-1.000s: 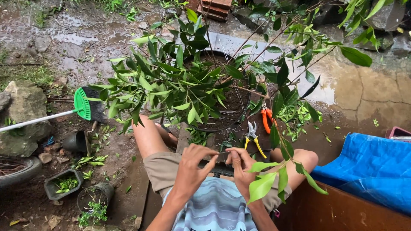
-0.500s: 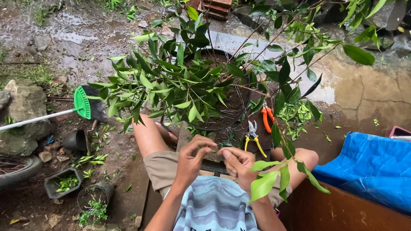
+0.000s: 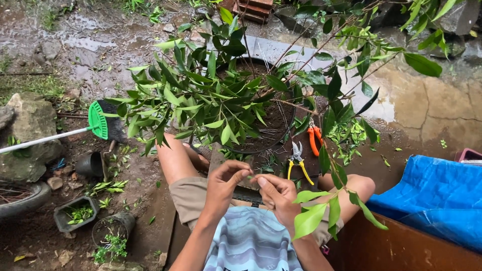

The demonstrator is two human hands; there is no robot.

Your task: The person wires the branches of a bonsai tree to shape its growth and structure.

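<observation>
Person seated, striped blue-white shirt (image 3: 251,241) at bottom edge, khaki shorts (image 3: 191,193), bare knees spread. Both hands meet in front of the lap. Left hand (image 3: 225,183) fingers curled in, thumb and fingertips pinched together on something small; too small to tell what, maybe a bit of stem. Right hand (image 3: 277,193) also curled, thumb toward the left hand's fingertips, the two hands touching or nearly so. Neither hand is spread flat.

Just beyond the hands, on the dark board (image 3: 276,163) between the knees: yellow-handled pruners (image 3: 297,161), blades pointing away, lying loose. Just to their right, orange-handled shears (image 3: 315,138), partly behind leaves. Cut leaf scraps (image 3: 351,134) lie scattered near both tools.

A thin branch with big green leaves (image 3: 321,211) hangs in front of the right knee, close to the camera.

Right side: blue tarp (image 3: 432,195) over a brown wooden edge (image 3: 401,246).

Left side, on muddy ground: small rectangular black planter (image 3: 75,215) with seedlings, round black pot (image 3: 113,231) with small sprouts, an empty black pot (image 3: 91,163) tipped on its side, part of a tyre (image 3: 20,198) at the edge, a big stone (image 3: 27,135).

Further out: large black pot (image 3: 281,135) holding the leafy shrub (image 3: 201,100), straight ahead of the knees. Green broom head (image 3: 98,119) on a white handle, left of the shrub. Wet ground and puddles (image 3: 411,100) beyond; red bricks (image 3: 256,7) at top.
</observation>
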